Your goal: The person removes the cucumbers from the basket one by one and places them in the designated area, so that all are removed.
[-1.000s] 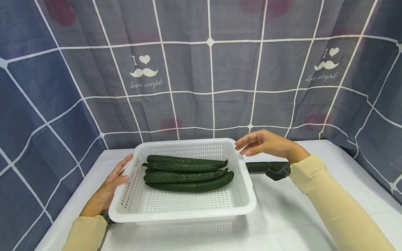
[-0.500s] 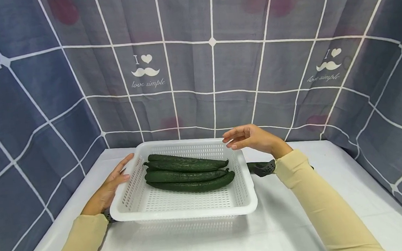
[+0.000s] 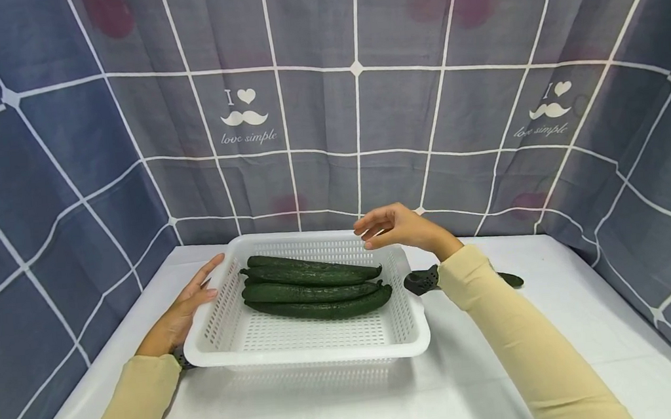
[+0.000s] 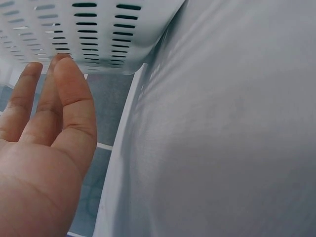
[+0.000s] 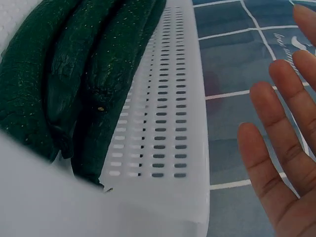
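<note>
A white perforated plastic basket (image 3: 308,355) stands on the table, with several long dark green cucumbers (image 3: 312,293) lying side by side in its back half. At the basket's left side is my left hand (image 3: 182,308), its fingers extended along the wall; in the left wrist view the fingertips (image 4: 72,81) overlap the slotted side. My right hand (image 3: 403,227) hovers by the back right corner of the rim, fingers loosely bent and holding nothing. Another cucumber (image 3: 511,280) lies on the table right of the basket, mostly hidden behind my right wrist and sleeve.
A white cloth (image 3: 257,413) covers the table. Dark blue-grey curtains (image 3: 316,112) with white grid lines hang close behind the basket and along both sides. A black strap device (image 3: 421,281) sits on my right wrist.
My right hand has moved left and slightly back, away from the loose cucumber to the basket's back right corner. The left hand, the basket and its cucumbers have stayed put.
</note>
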`<state>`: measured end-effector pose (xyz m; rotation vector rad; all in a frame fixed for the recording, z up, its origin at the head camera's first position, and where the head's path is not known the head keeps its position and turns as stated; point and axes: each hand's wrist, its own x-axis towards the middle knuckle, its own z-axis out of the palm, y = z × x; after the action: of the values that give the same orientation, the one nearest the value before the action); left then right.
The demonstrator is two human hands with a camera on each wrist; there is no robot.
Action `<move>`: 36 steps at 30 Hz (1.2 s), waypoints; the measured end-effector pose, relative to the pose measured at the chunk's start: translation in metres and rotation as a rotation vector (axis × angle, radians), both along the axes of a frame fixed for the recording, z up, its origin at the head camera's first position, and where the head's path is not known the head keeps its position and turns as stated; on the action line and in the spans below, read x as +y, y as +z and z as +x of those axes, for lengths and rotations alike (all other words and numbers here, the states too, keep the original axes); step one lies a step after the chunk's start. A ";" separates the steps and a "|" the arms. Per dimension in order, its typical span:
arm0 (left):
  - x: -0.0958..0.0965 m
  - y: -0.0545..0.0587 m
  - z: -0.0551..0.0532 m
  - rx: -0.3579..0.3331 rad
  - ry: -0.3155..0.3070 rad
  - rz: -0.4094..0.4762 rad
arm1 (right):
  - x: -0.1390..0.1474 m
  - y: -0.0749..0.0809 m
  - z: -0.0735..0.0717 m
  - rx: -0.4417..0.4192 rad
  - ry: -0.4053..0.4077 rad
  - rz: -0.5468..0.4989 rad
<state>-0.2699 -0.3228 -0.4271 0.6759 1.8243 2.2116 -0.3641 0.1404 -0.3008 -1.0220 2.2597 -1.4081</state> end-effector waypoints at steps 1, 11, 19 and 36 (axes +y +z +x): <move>0.000 0.000 0.000 -0.002 0.003 -0.002 | -0.003 0.001 0.000 0.014 0.001 0.013; -0.001 -0.001 0.000 0.005 0.007 -0.004 | -0.026 0.000 -0.006 0.064 0.052 0.056; -0.001 -0.001 -0.002 0.010 -0.003 0.008 | -0.036 -0.004 -0.008 0.026 0.071 0.072; -0.001 0.000 -0.001 -0.007 0.002 0.005 | -0.067 -0.013 -0.017 -0.042 0.087 0.102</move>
<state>-0.2710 -0.3240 -0.4267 0.6663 1.8175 2.2179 -0.3811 0.0736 -0.3142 -1.0351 2.2051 -1.2535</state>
